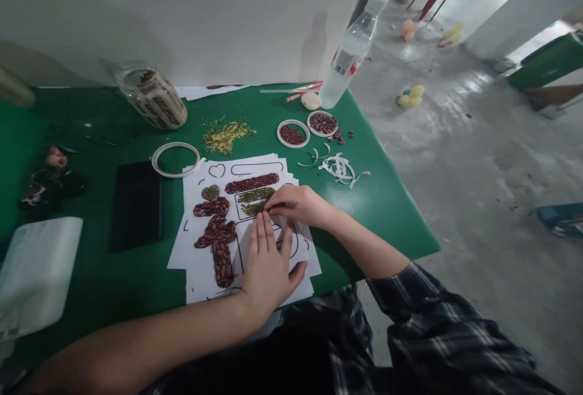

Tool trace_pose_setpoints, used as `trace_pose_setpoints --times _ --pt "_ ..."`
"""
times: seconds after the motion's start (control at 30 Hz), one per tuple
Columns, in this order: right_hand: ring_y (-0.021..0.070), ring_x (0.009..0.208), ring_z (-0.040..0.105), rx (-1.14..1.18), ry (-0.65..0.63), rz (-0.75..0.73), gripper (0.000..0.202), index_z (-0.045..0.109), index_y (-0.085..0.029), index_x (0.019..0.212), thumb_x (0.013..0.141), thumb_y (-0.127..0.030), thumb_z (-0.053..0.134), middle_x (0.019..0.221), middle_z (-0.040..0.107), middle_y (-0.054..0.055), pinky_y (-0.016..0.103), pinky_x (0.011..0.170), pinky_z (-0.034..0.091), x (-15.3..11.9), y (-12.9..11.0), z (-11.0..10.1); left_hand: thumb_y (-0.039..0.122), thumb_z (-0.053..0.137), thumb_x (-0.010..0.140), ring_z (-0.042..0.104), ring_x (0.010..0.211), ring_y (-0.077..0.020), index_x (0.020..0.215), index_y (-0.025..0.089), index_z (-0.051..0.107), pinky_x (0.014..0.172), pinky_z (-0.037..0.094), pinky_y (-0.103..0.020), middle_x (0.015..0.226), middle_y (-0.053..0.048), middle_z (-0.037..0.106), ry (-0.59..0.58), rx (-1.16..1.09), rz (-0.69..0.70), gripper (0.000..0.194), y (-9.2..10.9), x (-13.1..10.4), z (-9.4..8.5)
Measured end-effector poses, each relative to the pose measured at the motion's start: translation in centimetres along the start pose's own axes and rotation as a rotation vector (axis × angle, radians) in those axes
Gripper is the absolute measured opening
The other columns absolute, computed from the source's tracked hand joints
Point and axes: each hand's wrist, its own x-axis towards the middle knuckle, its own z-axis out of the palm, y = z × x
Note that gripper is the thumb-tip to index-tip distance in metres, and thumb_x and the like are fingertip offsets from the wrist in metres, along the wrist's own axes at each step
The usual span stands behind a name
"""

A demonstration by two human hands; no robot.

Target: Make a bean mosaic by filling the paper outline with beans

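My left hand (268, 267) lies flat on a white paper sheet (207, 291), fingers stretched out and thumb apart. Just beyond its fingertips, my right hand (298, 205) is closed in a pinch over the sheet. A small dark slim shape shows at its fingers, too unclear to name. Beside the pinch, green beans (252, 195) fill part of a black-outlined figure. Dark red beans (221, 261) cover the strokes on the left, and a bar of small red beans (252, 183) runs across the top. My hands hide part of the drawing.
On the green table (378, 200) are lids of red beans (291, 134) and speckled beans (322, 123), white paper strips (339, 169), yellow crumbs (225, 135), a white ring (175, 160), and a black phone (136, 205). A jar (152, 97) and a plastic bottle (350, 54) stand near the wall.
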Motion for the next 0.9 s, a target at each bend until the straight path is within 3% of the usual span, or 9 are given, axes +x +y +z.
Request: trace_pose_setpoints --times 0.2,0.3,0.67,0.9 --pt "0.0134 0.077 0.063 0.325 0.282 0.286 0.016 0.069 -0.017 0.085 0.075 -0.03 0.068 0.086 0.068 0.004 0.028 0.073 0.051 0.3 0.5 0.1 0.059 0.043 0.081 0.018 0.135 -0.0419 0.137 0.01 0.039 0.109 0.017 -0.052 0.145 -0.024 0.03 0.015 -0.004 0.028 0.075 -0.2 0.2 0.0" --pt "0.0131 0.074 0.062 0.389 0.332 0.334 0.016 0.069 -0.017 0.082 0.071 -0.028 0.07 0.083 0.069 0.004 0.028 0.071 0.051 0.4 0.7 0.3 0.061 0.044 0.079 0.015 0.136 -0.0409 0.136 0.008 0.04 0.11 0.015 -0.05 0.144 -0.024 0.03 0.019 0.003 0.045 0.078 -0.5 0.6 -0.1" --pt "0.0116 0.068 0.06 0.265 0.111 0.364 0.014 0.069 -0.016 0.081 0.072 -0.025 0.069 0.078 0.067 0.002 0.025 0.065 0.048 0.0 0.3 -0.5 0.061 0.046 0.077 0.014 0.136 -0.0419 0.135 0.005 0.041 0.111 0.01 -0.049 0.143 -0.027 0.03 0.024 -0.001 0.062 0.081 -0.6 0.9 0.0" --pt "0.0116 0.07 0.059 0.101 0.085 0.301 0.005 0.071 -0.016 0.075 0.073 -0.02 0.07 0.076 0.065 0.002 0.024 0.067 0.046 0.1 -0.1 -0.6 0.063 0.048 0.074 0.011 0.137 -0.0423 0.135 0.007 0.04 0.111 0.009 -0.052 0.146 -0.025 0.027 0.017 -0.027 0.034 0.084 -0.6 1.0 0.1"
